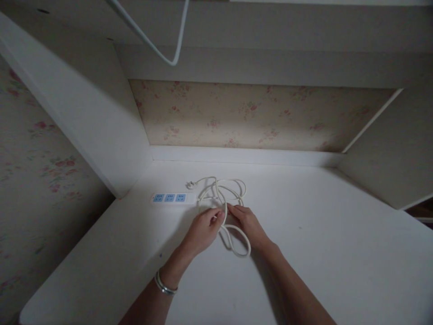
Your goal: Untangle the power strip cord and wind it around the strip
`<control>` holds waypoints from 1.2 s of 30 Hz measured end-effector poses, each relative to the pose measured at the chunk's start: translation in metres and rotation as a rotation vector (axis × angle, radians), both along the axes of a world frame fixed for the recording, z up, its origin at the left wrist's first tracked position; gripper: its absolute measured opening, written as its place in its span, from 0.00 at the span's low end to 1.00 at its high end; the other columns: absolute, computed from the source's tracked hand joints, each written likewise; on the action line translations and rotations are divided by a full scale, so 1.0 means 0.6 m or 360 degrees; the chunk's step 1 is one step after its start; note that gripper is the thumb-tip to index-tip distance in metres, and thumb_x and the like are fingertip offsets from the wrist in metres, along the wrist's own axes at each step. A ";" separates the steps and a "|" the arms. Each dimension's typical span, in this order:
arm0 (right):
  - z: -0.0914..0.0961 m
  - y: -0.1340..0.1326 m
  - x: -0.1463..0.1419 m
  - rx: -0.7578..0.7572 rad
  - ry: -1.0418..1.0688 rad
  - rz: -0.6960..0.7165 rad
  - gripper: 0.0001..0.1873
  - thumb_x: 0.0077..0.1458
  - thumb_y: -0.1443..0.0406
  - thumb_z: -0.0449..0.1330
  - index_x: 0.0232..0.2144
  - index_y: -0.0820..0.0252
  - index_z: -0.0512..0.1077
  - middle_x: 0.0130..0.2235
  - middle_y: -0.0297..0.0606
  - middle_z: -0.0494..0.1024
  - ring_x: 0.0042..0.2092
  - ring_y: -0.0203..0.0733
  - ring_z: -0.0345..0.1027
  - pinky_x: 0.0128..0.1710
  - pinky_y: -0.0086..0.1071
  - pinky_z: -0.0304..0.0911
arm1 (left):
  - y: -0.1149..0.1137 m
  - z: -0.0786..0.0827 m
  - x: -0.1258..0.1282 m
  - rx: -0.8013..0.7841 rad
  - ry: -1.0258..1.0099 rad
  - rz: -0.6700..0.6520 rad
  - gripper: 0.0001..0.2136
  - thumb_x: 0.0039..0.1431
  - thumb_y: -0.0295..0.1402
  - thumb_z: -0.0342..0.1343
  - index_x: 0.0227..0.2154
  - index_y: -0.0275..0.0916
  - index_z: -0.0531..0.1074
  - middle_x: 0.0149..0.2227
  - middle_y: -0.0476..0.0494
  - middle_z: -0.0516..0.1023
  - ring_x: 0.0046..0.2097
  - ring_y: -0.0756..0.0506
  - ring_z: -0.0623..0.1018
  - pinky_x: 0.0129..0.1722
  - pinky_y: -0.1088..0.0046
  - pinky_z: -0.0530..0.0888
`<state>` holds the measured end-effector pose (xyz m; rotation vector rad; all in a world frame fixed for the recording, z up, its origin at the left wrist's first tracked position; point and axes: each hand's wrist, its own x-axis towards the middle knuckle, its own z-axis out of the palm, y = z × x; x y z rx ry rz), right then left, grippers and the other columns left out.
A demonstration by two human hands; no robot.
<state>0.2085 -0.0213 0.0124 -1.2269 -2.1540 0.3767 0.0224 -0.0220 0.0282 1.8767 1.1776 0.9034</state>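
A white power strip [172,197] with three blue sockets lies on the white desk [321,234]. Its long white cord [223,192] sits in loose loops to the right of the strip, with the plug [190,184] lying behind. My left hand [203,230] pinches the cord where the loops cross. My right hand [248,225] rests beside it, fingers closed on the same bundle. One loop [238,243] hangs toward me between my wrists. A silver bangle [164,285] circles my left wrist.
White side panels wall the desk in at left [84,113] and right [389,153]. Floral wallpaper [253,115] covers the back. A shelf runs overhead, and another white cable [169,52] dangles from it at the upper left.
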 end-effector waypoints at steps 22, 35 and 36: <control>0.026 -0.002 0.006 -0.0599 0.1057 -0.0309 0.15 0.52 0.53 0.61 0.28 0.59 0.77 0.29 0.34 0.74 0.33 0.39 0.64 0.35 0.31 0.56 | 0.010 0.002 -0.011 0.0180 0.0065 0.0474 0.14 0.64 0.40 0.42 0.32 0.40 0.70 0.29 0.47 0.76 0.34 0.48 0.76 0.33 0.76 0.68; 0.043 0.002 0.043 -0.0594 0.2143 0.0051 0.10 0.52 0.61 0.61 0.22 0.58 0.71 0.25 0.32 0.64 0.30 0.37 0.58 0.40 0.37 0.59 | 0.046 -0.007 -0.043 -0.0021 -0.0308 0.0897 0.14 0.62 0.40 0.43 0.32 0.40 0.71 0.29 0.47 0.75 0.33 0.47 0.74 0.33 0.73 0.68; 0.045 0.001 0.047 -0.0597 0.2222 0.0069 0.10 0.52 0.60 0.61 0.22 0.57 0.70 0.25 0.32 0.63 0.30 0.37 0.58 0.41 0.39 0.60 | 0.049 -0.010 -0.045 -0.0028 -0.0321 0.0905 0.14 0.62 0.40 0.43 0.32 0.40 0.71 0.29 0.47 0.75 0.33 0.47 0.74 0.33 0.74 0.68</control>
